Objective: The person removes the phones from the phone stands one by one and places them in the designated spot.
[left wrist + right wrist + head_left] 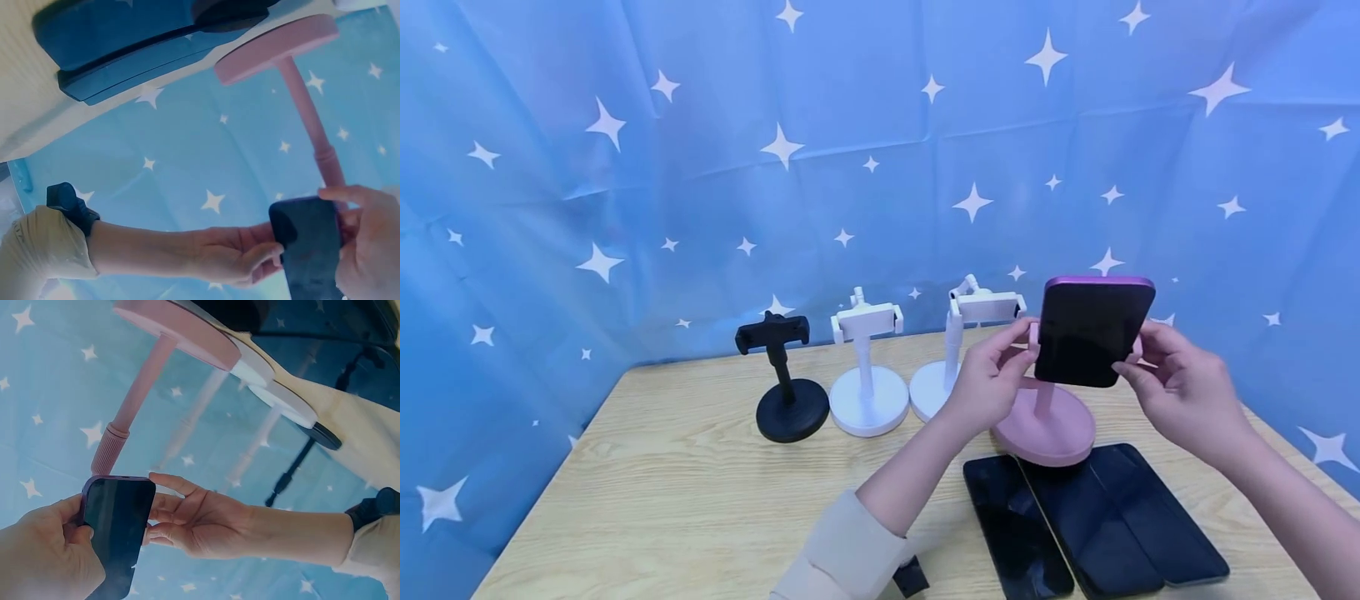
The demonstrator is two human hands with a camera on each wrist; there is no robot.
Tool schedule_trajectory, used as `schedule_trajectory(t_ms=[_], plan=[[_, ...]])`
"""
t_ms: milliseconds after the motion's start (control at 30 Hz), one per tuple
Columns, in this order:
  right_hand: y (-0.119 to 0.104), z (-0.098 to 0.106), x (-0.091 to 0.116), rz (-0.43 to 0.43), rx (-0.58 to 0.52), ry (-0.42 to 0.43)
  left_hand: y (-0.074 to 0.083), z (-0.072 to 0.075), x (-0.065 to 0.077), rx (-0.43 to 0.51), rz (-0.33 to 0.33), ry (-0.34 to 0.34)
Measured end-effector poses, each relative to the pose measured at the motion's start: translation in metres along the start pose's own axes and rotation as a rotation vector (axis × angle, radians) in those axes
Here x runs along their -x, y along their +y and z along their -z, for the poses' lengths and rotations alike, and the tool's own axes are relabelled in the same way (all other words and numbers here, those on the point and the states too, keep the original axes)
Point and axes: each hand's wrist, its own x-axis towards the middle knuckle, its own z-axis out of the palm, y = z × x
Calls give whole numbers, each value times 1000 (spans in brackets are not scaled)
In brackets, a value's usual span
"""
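Observation:
A smartphone point(1093, 333) with a purple edge and dark screen sits upright, leaning back, in the clamp of a pink phone stand point(1043, 427). My left hand point(988, 383) pinches the clamp's pink arm at the phone's left edge. On the other side my right hand point(1191, 396) grips the phone and clamp, its thumb over the screen's lower right corner and its fingers behind. In the right wrist view the phone point(122, 531) lies between both hands, above the stand's ribbed pole point(111, 450) in that upside-down picture. The back of the clamp is hidden.
Left of the pink stand stand two white phone stands point(868, 402) and a black one point(792, 410). Several dark phones or tablets point(1093, 521) lie side by side in front of the pink base. A small black object point(911, 577) shows beside my left sleeve. Behind hangs a blue star-patterned cloth point(880, 108).

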Motion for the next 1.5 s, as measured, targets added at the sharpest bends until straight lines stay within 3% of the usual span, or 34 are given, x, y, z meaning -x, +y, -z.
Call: schedule_trajectory(t_ms=[233, 467, 667, 867, 1067, 1267, 1500], plan=[[-24, -11, -2, 70, -147, -49, 15, 24, 28, -81, -80, 5], [-39, -25, -1, 85, -272, -98, 23, 42, 51, -129, -181, 45], [-49, -38, -1, 107, -406, -130, 29, 57, 70, -144, -196, 55], [-56, -50, 3, 144, -490, -157, 36, 72, 86, -150, -239, 12], [-63, -61, 7, 205, -569, -218, 36, 83, 103, -159, -334, 5], [-69, -67, 12, 237, -578, -253, 33, 90, 114, -204, -418, -13], [-72, -75, 16, 224, -627, -258, 32, 95, 121, -216, -397, -3]])
